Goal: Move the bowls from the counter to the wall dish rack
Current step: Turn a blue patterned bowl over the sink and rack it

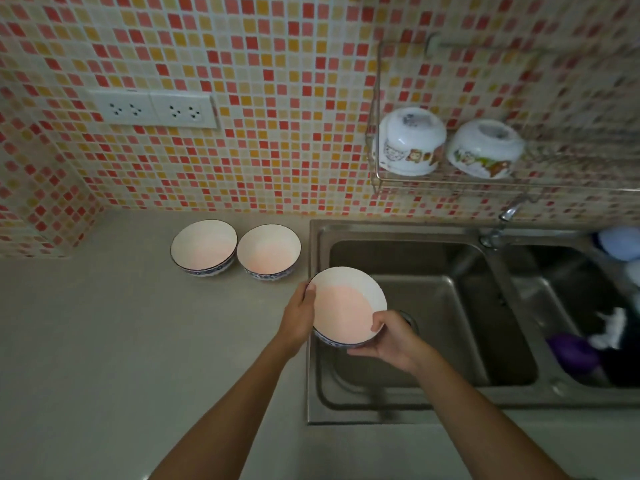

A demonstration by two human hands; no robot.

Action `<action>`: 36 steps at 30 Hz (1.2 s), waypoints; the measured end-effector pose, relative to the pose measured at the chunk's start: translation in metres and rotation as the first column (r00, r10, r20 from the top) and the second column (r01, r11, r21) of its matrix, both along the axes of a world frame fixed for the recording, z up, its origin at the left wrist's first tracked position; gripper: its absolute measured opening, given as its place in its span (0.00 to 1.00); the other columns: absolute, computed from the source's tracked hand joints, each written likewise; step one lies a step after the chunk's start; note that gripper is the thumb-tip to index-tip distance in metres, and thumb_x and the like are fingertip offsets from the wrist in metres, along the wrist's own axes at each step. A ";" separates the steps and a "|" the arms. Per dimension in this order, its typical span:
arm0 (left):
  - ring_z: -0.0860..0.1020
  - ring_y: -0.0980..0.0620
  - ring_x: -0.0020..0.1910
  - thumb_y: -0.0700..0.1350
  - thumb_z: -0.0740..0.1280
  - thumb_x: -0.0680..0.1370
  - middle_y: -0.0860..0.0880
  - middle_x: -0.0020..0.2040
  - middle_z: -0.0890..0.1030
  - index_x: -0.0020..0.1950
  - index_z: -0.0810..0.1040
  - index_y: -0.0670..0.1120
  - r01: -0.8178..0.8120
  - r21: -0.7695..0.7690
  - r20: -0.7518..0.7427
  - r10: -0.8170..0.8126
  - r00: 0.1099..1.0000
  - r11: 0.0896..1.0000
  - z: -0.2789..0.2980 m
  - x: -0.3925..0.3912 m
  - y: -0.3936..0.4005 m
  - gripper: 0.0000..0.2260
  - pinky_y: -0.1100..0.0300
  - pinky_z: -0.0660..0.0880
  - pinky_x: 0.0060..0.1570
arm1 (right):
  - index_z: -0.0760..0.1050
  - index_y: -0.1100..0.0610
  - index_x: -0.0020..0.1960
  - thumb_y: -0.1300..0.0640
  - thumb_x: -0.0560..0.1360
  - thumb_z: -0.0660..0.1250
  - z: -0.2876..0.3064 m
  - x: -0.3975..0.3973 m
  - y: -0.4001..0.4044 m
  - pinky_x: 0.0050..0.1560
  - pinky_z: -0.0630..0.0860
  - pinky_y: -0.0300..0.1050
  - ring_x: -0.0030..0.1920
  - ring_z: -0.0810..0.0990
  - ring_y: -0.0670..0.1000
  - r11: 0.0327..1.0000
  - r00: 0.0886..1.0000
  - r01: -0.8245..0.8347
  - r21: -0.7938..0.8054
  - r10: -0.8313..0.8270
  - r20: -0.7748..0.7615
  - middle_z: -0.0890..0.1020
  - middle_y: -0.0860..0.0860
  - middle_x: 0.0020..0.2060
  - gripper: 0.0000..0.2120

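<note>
Both hands, left hand (298,315) and right hand (391,336), grip a bowl (346,304) over the sink (433,306); two bowls (235,249) beside.

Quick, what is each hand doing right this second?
Left hand: closed on the left rim of the held bowl, thumb over the edge.
Right hand: gripping the same bowl at its right side and underneath.

A home kitchen: steel double sink (408,233) with tap (509,213), mosaic-tiled wall (263,109) (red, orange, cream), wall dish rack (375,174).
</note>
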State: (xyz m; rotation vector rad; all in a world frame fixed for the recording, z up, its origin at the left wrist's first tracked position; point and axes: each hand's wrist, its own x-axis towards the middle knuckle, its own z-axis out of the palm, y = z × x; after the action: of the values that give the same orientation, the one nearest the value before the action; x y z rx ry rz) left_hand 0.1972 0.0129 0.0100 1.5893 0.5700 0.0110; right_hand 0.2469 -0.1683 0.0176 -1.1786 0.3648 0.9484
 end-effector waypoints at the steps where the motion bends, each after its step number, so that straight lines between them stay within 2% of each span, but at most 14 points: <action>1: 0.73 0.45 0.64 0.61 0.53 0.80 0.47 0.68 0.73 0.69 0.69 0.54 0.024 -0.016 -0.003 -0.024 1.000 1.000 -0.002 0.003 -0.011 0.21 0.40 0.72 0.63 | 0.69 0.59 0.63 0.64 0.58 0.60 0.001 0.003 -0.013 0.42 0.81 0.60 0.55 0.77 0.68 1.000 1.000 0.023 -0.010 -0.023 0.003 0.73 0.61 0.60 0.32; 3: 0.73 0.47 0.65 0.68 0.52 0.76 0.49 0.67 0.74 0.69 0.70 0.55 0.072 -0.043 0.013 -0.072 0.997 0.996 0.002 0.008 -0.038 0.27 0.43 0.72 0.64 | 0.68 0.58 0.66 0.62 0.58 0.61 0.002 0.009 -0.040 0.41 0.81 0.60 0.56 0.76 0.68 0.997 0.998 0.058 -0.045 -0.057 0.014 0.71 0.60 0.62 0.35; 6: 0.72 0.54 0.62 0.60 0.52 0.80 0.55 0.61 0.74 0.66 0.73 0.52 0.040 -0.030 0.037 -0.039 0.999 0.999 0.006 0.006 -0.081 0.21 0.58 0.69 0.61 | 0.69 0.57 0.63 0.60 0.58 0.62 0.004 0.016 -0.078 0.41 0.81 0.59 0.58 0.74 0.66 0.994 0.997 0.068 -0.085 -0.065 0.038 0.70 0.60 0.61 0.32; 9: 0.76 0.51 0.60 0.59 0.52 0.80 0.52 0.58 0.79 0.63 0.75 0.51 0.089 0.177 0.028 -0.096 0.995 0.980 -0.015 -0.003 -0.113 0.20 0.59 0.73 0.56 | 0.72 0.57 0.56 0.60 0.58 0.63 0.003 0.024 -0.112 0.39 0.82 0.57 0.56 0.74 0.64 0.989 0.997 0.073 -0.127 -0.067 0.049 0.71 0.59 0.57 0.26; 12: 0.75 0.50 0.62 0.57 0.51 0.82 0.51 0.62 0.79 0.66 0.74 0.51 0.217 0.412 -0.077 -0.204 0.976 0.885 -0.050 -0.018 -0.138 0.19 0.55 0.71 0.62 | 0.69 0.61 0.62 0.60 0.59 0.64 -0.006 0.032 -0.143 0.39 0.82 0.58 0.56 0.75 0.64 0.979 0.996 0.083 -0.187 -0.076 0.049 0.71 0.59 0.57 0.31; 15: 0.66 0.49 0.72 0.58 0.45 0.81 0.49 0.71 0.71 0.73 0.66 0.50 0.288 0.528 -0.168 -0.235 0.957 0.799 -0.077 -0.033 -0.161 0.26 0.53 0.55 0.75 | 0.68 0.61 0.63 0.61 0.64 0.64 -0.016 0.036 -0.168 0.38 0.83 0.56 0.53 0.75 0.61 0.973 0.996 0.083 -0.216 -0.079 0.027 0.71 0.59 0.56 0.26; 17: 0.59 0.49 0.75 0.60 0.37 0.77 0.46 0.74 0.65 0.75 0.62 0.48 0.337 0.655 -0.253 -0.224 0.941 0.676 -0.093 -0.038 -0.170 0.33 0.54 0.45 0.75 | 0.70 0.60 0.59 0.61 0.62 0.64 -0.023 0.037 -0.182 0.39 0.83 0.56 0.51 0.76 0.61 0.970 0.996 0.086 -0.229 -0.087 0.008 0.71 0.58 0.53 0.25; 19: 0.56 0.48 0.76 0.60 0.34 0.74 0.44 0.76 0.62 0.76 0.59 0.46 0.382 0.727 -0.337 -0.189 0.922 0.571 -0.104 -0.039 -0.172 0.36 0.54 0.42 0.74 | 0.70 0.61 0.59 0.61 0.62 0.64 -0.031 0.040 -0.193 0.45 0.82 0.59 0.52 0.76 0.61 0.965 0.998 0.063 -0.256 -0.064 0.004 0.72 0.58 0.52 0.25; 21: 0.54 0.47 0.77 0.59 0.36 0.74 0.43 0.76 0.60 0.76 0.58 0.45 0.380 0.757 -0.353 -0.157 0.922 0.532 -0.108 -0.039 -0.174 0.35 0.52 0.42 0.74 | 0.69 0.61 0.62 0.63 0.67 0.65 -0.038 0.043 -0.202 0.50 0.80 0.61 0.55 0.75 0.63 0.956 0.999 0.035 -0.293 -0.034 0.009 0.72 0.58 0.54 0.23; 24: 0.52 0.46 0.77 0.59 0.39 0.75 0.42 0.77 0.58 0.77 0.57 0.45 0.395 0.747 -0.395 -0.120 0.911 0.535 -0.108 -0.037 -0.174 0.34 0.50 0.42 0.75 | 0.69 0.58 0.62 0.66 0.73 0.63 -0.046 0.046 -0.210 0.45 0.82 0.58 0.55 0.75 0.62 0.935 0.999 0.027 -0.353 -0.016 0.035 0.74 0.56 0.52 0.18; 26: 0.48 0.47 0.78 0.57 0.44 0.78 0.43 0.78 0.53 0.78 0.53 0.46 0.442 0.737 -0.459 -0.101 0.883 0.512 -0.109 -0.035 -0.174 0.29 0.50 0.40 0.75 | 0.69 0.57 0.63 0.65 0.73 0.64 -0.052 0.046 -0.213 0.41 0.83 0.55 0.53 0.77 0.60 0.931 0.998 0.040 -0.364 -0.021 0.057 0.75 0.56 0.54 0.19; 28: 0.46 0.48 0.78 0.57 0.44 0.78 0.44 0.78 0.52 0.78 0.52 0.46 0.465 0.734 -0.489 -0.089 0.867 0.495 -0.110 -0.034 -0.175 0.29 0.50 0.39 0.75 | 0.68 0.56 0.64 0.65 0.73 0.65 -0.060 0.046 -0.215 0.44 0.83 0.56 0.56 0.77 0.61 0.930 0.997 0.056 -0.364 -0.037 0.061 0.74 0.57 0.58 0.21; 33: 0.48 0.48 0.78 0.58 0.44 0.75 0.44 0.78 0.54 0.77 0.54 0.46 0.446 0.741 -0.474 -0.080 0.877 0.502 -0.113 -0.034 -0.175 0.32 0.49 0.41 0.76 | 0.69 0.54 0.62 0.65 0.71 0.69 -0.074 0.047 -0.214 0.47 0.82 0.58 0.58 0.76 0.60 0.898 0.986 0.130 -0.419 -0.072 0.153 0.75 0.56 0.60 0.22; 36: 0.49 0.48 0.78 0.58 0.44 0.75 0.44 0.78 0.55 0.77 0.55 0.46 0.446 0.741 -0.474 -0.079 0.877 0.502 -0.114 -0.034 -0.174 0.32 0.50 0.42 0.76 | 0.66 0.52 0.61 0.64 0.69 0.72 -0.075 0.049 -0.211 0.47 0.82 0.59 0.57 0.76 0.58 0.866 0.975 0.147 -0.478 -0.044 0.220 0.75 0.53 0.58 0.25</action>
State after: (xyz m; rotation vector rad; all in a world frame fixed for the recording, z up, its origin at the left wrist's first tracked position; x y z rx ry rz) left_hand 0.1635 -0.1613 -0.1041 2.6834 0.6506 -0.3268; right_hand 0.2956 -0.3796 -0.0577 -1.6935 0.5148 0.6526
